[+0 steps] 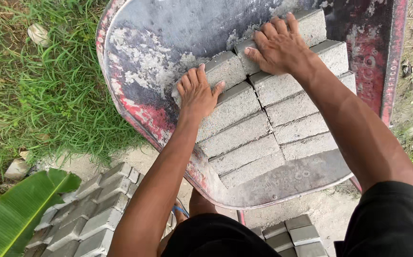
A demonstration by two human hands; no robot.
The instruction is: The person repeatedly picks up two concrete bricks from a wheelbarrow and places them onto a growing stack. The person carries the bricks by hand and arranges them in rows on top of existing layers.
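Note:
A worn red and grey wheelbarrow tray [149,52] holds two rows of grey concrete paving blocks [268,128] laid on edge. My left hand [198,91] grips the end of the top block of the left row [223,69], fingers curled over its edge. My right hand [277,45] lies flat on the top block of the right row [311,26], fingers spread over its upper face. Both forearms reach in from the bottom of the view.
A pile of the same grey blocks [90,209] lies on the sandy ground at lower left, with a few more blocks [294,235] under the wheelbarrow's front. Grass [40,85] covers the left side, and a banana leaf [11,214] sits at bottom left.

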